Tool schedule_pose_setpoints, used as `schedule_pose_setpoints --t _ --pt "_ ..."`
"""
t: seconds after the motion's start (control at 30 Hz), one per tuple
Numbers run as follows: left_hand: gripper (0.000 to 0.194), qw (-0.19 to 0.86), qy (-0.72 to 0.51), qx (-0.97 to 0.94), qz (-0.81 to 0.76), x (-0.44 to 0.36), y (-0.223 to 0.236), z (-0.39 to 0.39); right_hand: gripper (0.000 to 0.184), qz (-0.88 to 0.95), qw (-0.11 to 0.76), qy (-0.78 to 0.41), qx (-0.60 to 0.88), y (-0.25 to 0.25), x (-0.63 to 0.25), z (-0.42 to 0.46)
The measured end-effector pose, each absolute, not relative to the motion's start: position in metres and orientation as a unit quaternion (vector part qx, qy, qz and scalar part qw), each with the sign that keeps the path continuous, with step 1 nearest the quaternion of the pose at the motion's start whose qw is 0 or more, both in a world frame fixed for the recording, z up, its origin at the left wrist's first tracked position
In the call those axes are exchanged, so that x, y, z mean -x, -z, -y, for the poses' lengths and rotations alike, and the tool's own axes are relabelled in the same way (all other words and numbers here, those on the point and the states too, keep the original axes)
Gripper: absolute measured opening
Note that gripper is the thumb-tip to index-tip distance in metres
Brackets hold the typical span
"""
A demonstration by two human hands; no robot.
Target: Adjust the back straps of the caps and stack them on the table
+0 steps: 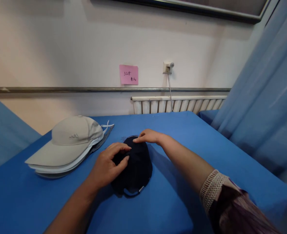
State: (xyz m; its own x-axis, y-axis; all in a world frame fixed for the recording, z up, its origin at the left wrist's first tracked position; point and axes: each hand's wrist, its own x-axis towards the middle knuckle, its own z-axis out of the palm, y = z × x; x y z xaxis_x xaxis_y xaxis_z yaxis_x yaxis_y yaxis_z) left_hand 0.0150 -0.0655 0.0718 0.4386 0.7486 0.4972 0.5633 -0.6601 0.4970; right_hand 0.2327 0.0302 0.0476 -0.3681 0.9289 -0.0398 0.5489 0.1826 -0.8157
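Observation:
A black baseball cap (pixel 138 162) lies on the blue-covered table in front of me, its back strap and small buckle towards me. My left hand (pixel 111 162) is at the cap's left side. Its thumb and fingers are curved, with a gap between them over the dark cloth. At the far end of the cap, my right hand (pixel 148 136) has its thumb over the edge, and its other fingers are partly hidden behind. Left of the hands sits a stack of caps, with a beige cap (pixel 72 133) on top and white and grey ones below.
The blue table cover (pixel 172 201) reaches back to a wall with a metal rail (pixel 85 90) and a white radiator (pixel 182 104). A pink note (pixel 129 74) and a socket with a plugged cord (pixel 168 67) are on the wall. A blue curtain (pixel 263 107) hangs at right.

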Motion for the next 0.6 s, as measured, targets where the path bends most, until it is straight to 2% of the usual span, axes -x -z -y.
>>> schedule_pose_setpoints --t 0.1,0.2,0.37,0.47,0.6 --pt "0.018 0.132 -0.350 -0.839 -0.394 -0.014 -0.068 0.069 0.022 0.731 0.217 -0.373 0.529 -0.049 -0.219 -0.031" --pt "0.018 0.128 -0.346 -0.843 -0.392 -0.012 -0.068 0.069 0.023 0.726 0.234 -0.361 0.536 -0.045 -0.212 -0.029" --pt "0.021 0.087 -0.343 -0.864 -0.359 -0.007 -0.083 0.061 0.021 0.690 0.312 -0.317 0.572 -0.042 -0.229 -0.006" --pt "0.021 0.047 -0.323 -0.888 -0.323 -0.008 -0.095 0.051 0.015 0.618 0.422 -0.276 0.603 -0.046 -0.247 0.028" --pt "0.020 0.003 -0.273 -0.920 -0.282 -0.015 -0.095 0.042 0.017 0.645 0.405 -0.210 0.614 -0.050 -0.263 0.076"
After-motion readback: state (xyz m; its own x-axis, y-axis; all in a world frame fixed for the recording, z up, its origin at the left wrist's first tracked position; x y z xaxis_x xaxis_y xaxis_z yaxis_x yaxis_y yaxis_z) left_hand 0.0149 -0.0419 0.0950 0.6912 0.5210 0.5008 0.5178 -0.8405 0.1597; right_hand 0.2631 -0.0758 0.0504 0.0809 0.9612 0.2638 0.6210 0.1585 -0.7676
